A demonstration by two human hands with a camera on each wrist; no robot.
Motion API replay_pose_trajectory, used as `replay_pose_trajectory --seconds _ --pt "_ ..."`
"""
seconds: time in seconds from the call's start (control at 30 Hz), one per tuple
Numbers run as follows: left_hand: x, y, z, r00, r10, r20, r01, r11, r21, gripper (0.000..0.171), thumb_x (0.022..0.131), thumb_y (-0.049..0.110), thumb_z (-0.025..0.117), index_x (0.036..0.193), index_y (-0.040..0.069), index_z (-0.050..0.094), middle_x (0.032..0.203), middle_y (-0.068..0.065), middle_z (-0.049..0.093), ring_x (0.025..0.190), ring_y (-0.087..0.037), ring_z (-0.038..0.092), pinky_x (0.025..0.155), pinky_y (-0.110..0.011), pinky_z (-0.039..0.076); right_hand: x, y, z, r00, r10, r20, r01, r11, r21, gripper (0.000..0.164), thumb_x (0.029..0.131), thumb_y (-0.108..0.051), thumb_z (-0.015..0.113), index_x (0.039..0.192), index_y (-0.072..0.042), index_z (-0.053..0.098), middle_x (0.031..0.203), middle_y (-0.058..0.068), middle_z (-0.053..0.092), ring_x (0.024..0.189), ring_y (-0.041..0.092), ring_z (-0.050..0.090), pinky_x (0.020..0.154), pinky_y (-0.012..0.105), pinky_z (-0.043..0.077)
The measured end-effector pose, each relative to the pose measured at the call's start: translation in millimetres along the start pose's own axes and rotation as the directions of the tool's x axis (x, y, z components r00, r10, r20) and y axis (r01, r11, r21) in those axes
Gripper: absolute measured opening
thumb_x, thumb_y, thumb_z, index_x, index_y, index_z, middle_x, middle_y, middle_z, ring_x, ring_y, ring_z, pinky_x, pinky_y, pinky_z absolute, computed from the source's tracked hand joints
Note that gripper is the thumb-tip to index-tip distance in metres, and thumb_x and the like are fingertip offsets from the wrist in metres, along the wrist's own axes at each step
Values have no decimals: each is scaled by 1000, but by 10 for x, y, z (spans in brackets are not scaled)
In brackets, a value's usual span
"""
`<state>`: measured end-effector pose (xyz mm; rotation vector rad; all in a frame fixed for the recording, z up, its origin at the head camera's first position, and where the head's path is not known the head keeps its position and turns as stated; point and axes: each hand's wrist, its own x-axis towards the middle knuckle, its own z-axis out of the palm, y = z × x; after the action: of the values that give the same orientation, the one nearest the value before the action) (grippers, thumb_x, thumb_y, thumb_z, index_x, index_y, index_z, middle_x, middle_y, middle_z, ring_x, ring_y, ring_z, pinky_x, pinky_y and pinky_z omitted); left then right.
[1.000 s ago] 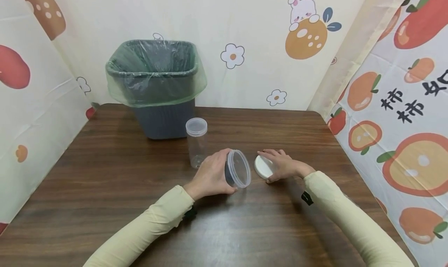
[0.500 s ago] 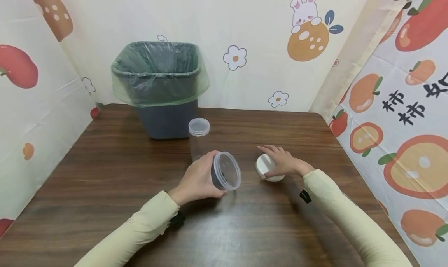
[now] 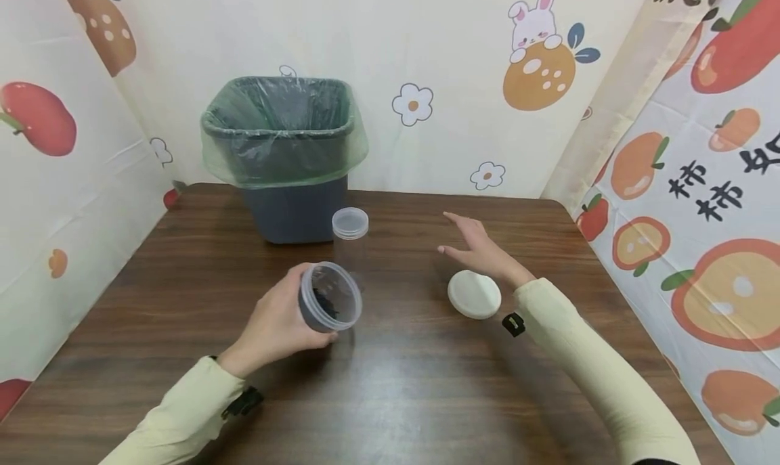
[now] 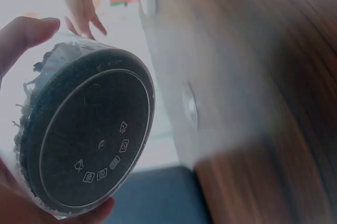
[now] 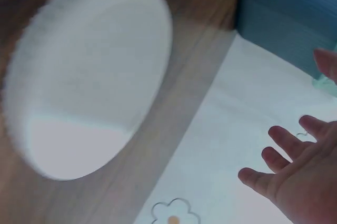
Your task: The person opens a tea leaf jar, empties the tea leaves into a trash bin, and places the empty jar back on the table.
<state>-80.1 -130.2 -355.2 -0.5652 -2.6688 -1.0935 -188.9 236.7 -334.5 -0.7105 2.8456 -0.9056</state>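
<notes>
A grey bin (image 3: 286, 181) lined with a green bag (image 3: 244, 160) stands at the back of the wooden table (image 3: 426, 397). A tall clear lidded jar (image 3: 350, 238) stands just before it, and fruit-print curtains (image 3: 701, 181) hang around

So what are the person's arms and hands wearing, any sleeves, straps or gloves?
Both arms wear long, pale yellow sleeves reaching the wrists. The left sleeve and right sleeve each carry a small black clip-like device near the cuff: left device, right device. The left hand and right hand are bare, with no gloves; no rings show.
</notes>
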Motion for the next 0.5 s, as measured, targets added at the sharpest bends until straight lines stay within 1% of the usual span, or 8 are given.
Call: replay_pose_trajectory --seconds 0.1,0.23,0.37,0.5 --pt "-62 -83 -185 999 -32 -22 32 999 28 105 47 33 94 133 4 41 118 -11 55 99 -27 57 80 -49 48 86 -96 -25 999 2 -33 -1 999 43 71 95 -30 58 151 -6 21 151 17 26 140 33 15 108 54 19" --pt "-65 -149 -428 997 -31 -66 35 997 67 105 48 29 94 132 0 39 117 -17 54 98 -32 57 79 -54 48 214 -221 -69 997 -13 -81 19 997 77 67 95 -25 57 149 -5 23 148 20 30 138 35 20 108 53 20" --pt "33 -137 -665 994 -38 -101 46 995 84 106 49 31 94 132 -2 38 117 -20 54 99 -37 56 78 -58 45 338 -370 -123 993 -1 -118 15 993 117 64 96 -24 57 149 -6 25 148 18 34 139 32 23 110 50 20" --pt "189 -67 -887 991 -50 -123 60 995 82 105 49 30 94 132 -2 38 117 -21 53 101 -39 55 80 -58 43 470 -535 -187 991 15 -130 10 982 191 62 97 -24 55 149 -7 24 148 18 34 139 29 26 111 44 21"
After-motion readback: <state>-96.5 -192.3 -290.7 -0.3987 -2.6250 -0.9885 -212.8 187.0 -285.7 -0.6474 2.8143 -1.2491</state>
